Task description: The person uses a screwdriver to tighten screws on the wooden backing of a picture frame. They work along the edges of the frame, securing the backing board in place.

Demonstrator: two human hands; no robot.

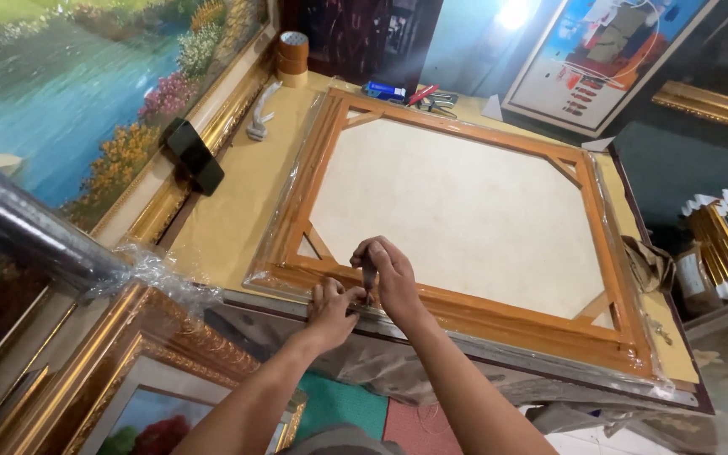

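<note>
In the head view, a large orange-brown wooden picture frame (465, 313) lies face down across the middle of the frame, its pale cream canvas back (457, 211) turned up and a sheet of clear plastic wrap (284, 211) lying over and around its edges. It rests on a tan-topped work table (233, 211) whose near edge runs along the lower centre. Both hands meet at the frame's near rail, low and slightly left of centre. The left hand (331, 310) presses on the table edge just below the rail, fingers curled together against the wrap. The right hand (391, 274) sits just above and beside it, its fingers pinched on a small dark strip (368, 274); what the strip is cannot be told. At the upper left a big landscape painting in a gilded frame (86, 93) leans along the table, with a black phone (195, 156) propped against its edge. A roll of brown tape (293, 56) stands at the top, left of centre, and a shiny roll of plastic film (31, 227) juts in from the left edge.
</note>
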